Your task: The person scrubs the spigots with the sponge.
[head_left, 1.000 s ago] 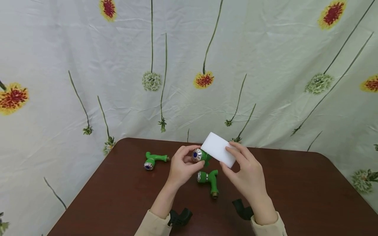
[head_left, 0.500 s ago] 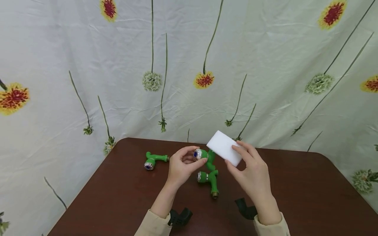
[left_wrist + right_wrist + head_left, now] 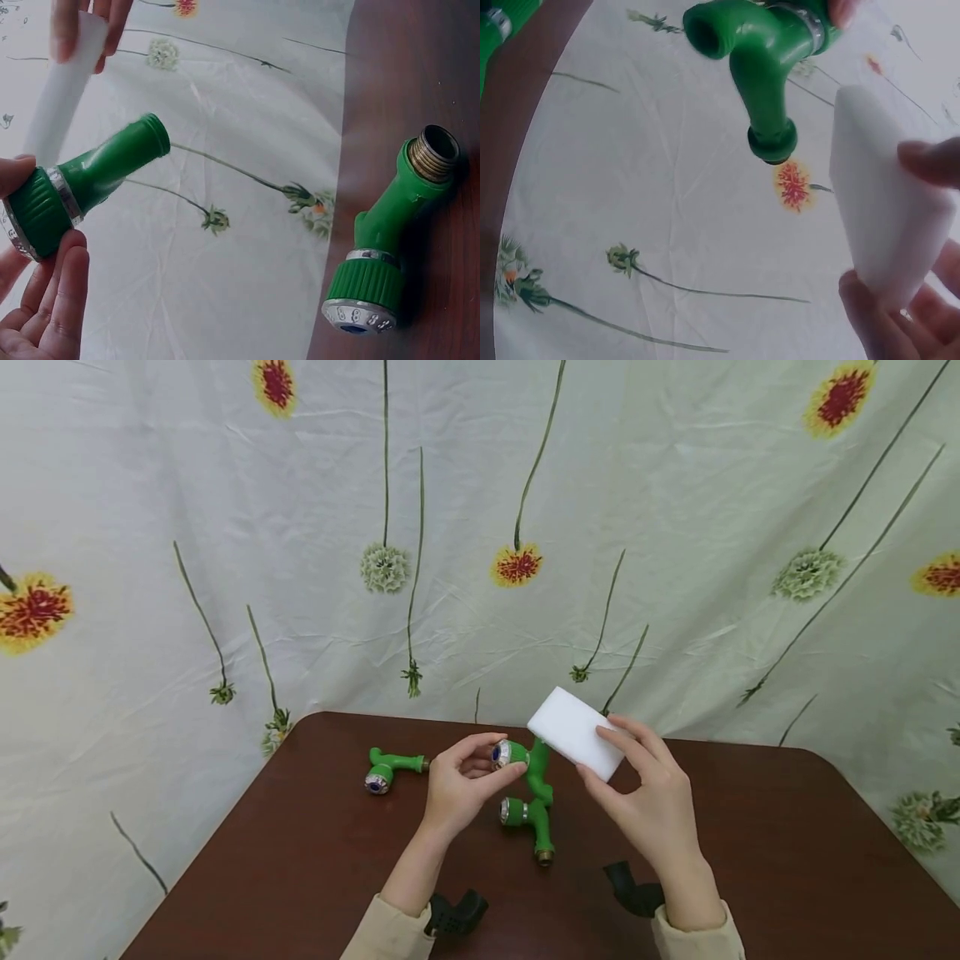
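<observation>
My left hand (image 3: 457, 787) pinches a green faucet (image 3: 538, 774) by its ribbed knob with the silver rim, raised above the table. The faucet's open spout and threaded-end pipe show in the right wrist view, where its green body (image 3: 761, 82) hangs down. A white sponge (image 3: 572, 733) is gripped between the thumb and fingers of my right hand (image 3: 651, 793). In the head view the sponge overlaps the faucet's upper end; in the right wrist view a gap shows between the sponge (image 3: 877, 187) and the faucet.
Two more green faucets lie on the dark brown table (image 3: 750, 843): one to the left (image 3: 393, 764), another in the middle (image 3: 536, 827) just below the held one. Black wrist mounts (image 3: 459, 912) sit by both cuffs. A flower-printed cloth (image 3: 300, 527) hangs behind the table.
My right hand has drawn the sponge to the right and slightly up, away from the left hand. More of the held faucet now shows, and its lower end sits further down.
</observation>
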Available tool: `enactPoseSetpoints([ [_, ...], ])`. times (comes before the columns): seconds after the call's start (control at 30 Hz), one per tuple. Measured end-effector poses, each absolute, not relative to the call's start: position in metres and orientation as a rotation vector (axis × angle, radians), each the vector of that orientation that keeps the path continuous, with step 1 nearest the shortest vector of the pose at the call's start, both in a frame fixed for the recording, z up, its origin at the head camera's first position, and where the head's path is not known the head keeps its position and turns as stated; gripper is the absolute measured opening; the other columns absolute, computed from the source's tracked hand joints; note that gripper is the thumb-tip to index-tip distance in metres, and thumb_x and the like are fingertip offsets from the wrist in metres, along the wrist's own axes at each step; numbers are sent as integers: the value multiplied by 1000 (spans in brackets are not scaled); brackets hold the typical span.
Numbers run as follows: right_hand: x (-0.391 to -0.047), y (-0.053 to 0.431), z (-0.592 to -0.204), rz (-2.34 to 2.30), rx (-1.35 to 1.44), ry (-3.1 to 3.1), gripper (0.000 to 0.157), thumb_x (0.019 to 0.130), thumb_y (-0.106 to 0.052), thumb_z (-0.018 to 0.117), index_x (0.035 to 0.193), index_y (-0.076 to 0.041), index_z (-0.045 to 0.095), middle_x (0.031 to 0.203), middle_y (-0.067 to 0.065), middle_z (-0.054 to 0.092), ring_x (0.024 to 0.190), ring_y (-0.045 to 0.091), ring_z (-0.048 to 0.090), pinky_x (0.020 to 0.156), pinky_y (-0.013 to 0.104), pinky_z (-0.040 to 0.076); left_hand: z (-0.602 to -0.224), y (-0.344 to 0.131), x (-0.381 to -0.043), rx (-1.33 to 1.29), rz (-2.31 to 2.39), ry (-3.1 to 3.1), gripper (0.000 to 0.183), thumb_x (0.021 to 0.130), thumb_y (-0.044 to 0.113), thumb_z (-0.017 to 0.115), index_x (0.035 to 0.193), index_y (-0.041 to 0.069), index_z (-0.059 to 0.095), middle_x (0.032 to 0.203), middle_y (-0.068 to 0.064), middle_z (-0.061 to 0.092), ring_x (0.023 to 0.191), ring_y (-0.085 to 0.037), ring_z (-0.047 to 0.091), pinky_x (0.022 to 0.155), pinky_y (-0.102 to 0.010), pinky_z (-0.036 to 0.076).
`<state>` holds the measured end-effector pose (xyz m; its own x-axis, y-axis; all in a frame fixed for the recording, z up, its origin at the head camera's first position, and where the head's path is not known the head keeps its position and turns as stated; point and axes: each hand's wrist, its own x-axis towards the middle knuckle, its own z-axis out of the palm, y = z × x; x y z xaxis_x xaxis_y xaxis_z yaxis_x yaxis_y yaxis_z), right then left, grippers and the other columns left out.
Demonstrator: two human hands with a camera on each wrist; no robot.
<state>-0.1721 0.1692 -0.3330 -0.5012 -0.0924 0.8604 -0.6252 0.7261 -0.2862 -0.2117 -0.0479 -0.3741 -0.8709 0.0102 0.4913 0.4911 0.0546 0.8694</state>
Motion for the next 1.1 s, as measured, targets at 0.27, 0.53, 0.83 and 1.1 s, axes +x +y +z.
enactPoseSetpoints([
  [0.27, -175, 173, -336, 798, 662, -2127, 43, 67, -12, 84, 108, -10, 69, 121, 2, 59, 107, 18, 57, 80, 12, 44, -376, -48, -214, -616, -1881, -1931, 38, 74, 9, 80, 111, 7, 70, 97, -9, 66, 72, -17, 63, 63, -27, 55],
  [0.53, -186, 180, -344, 684, 469, -2096, 41, 68, -12, 83, 107, -5, 70, 118, 14, 61, 99, 31, 62, 67, 43, 53, -354, -47, -197, -566, -1914, -1993, 34, 72, -1, 79, 104, -3, 69, 85, -12, 65, 73, -17, 64, 68, -29, 55],
  [0.83, -182, 178, -341, 891, 453, -2001, 43, 68, -6, 83, 108, -7, 70, 120, 7, 61, 105, 25, 59, 75, 15, 46, -349, -47, -193, -558, -1945, -2000, 32, 69, -2, 80, 99, -4, 69, 82, -16, 67, 68, -14, 65, 65, -28, 55],
  [1.1, -177, 172, -340, 867, 726, -2146, 44, 68, -11, 84, 110, -12, 70, 121, 2, 60, 108, 21, 59, 78, 15, 48, -348, -47, -192, -529, -1959, -2021, 33, 69, -2, 81, 98, -3, 67, 84, -14, 68, 70, -15, 65, 65, -28, 55],
])
